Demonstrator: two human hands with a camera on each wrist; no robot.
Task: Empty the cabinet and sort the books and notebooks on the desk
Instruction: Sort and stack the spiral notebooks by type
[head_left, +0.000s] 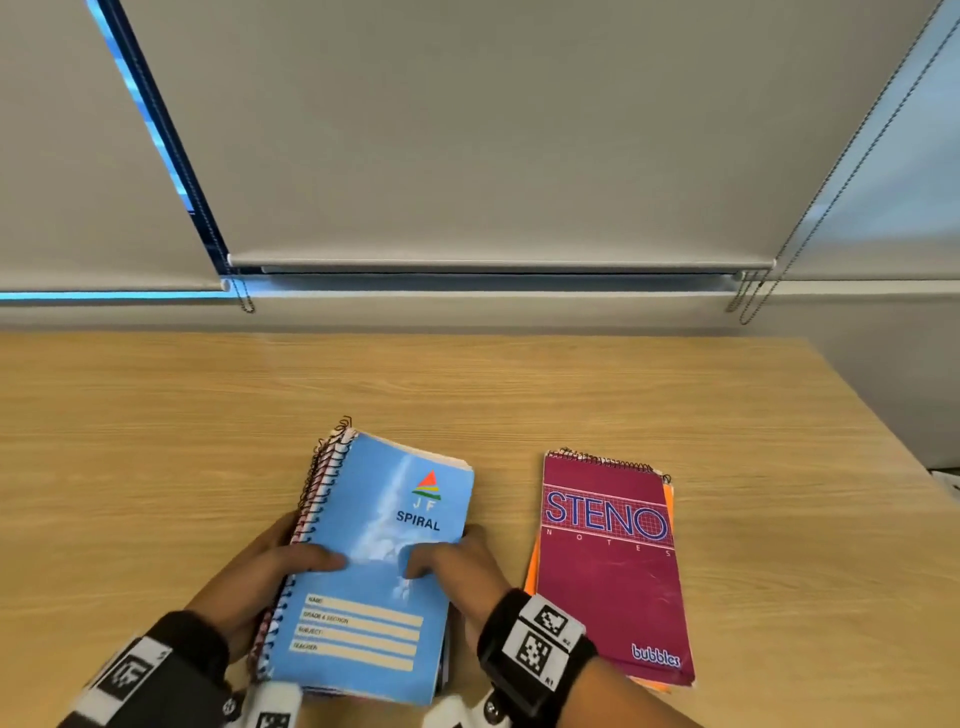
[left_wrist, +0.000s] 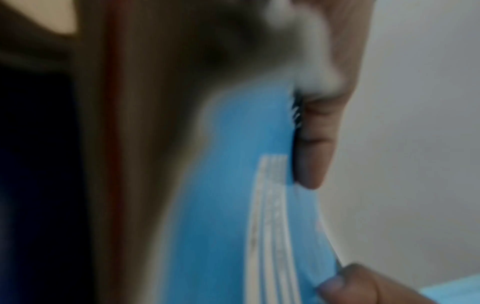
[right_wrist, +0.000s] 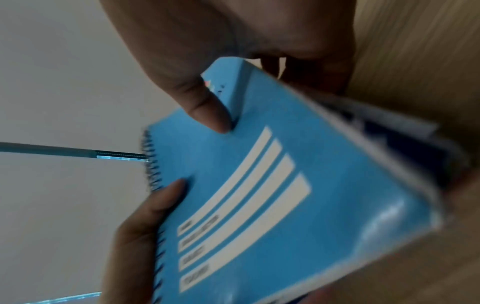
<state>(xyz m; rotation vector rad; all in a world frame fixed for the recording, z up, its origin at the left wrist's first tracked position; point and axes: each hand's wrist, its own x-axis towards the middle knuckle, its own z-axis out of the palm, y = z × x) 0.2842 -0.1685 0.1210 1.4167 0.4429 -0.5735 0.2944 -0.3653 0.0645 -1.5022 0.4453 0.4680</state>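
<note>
A stack of spiral notebooks (head_left: 379, 561) with a blue "JF SPIRAL" cover on top is held just over the wooden desk (head_left: 208, 426). My left hand (head_left: 270, 566) grips its spiral side, thumb on the cover. My right hand (head_left: 457, 558) grips its right edge, thumb on top and fingers underneath. The right wrist view shows the same blue cover (right_wrist: 272, 195) with both thumbs on it. The left wrist view is blurred, with the blue cover (left_wrist: 233, 205) and my left thumb (left_wrist: 314, 148) against it. A maroon "STENO" pad (head_left: 613, 566) lies flat to the right, on top of an orange pad.
The desk's right edge (head_left: 893, 441) runs diagonally at the right. Behind the desk are a window sill and lowered roller blinds (head_left: 467, 130) with bead chains (head_left: 748, 296) hanging at the right.
</note>
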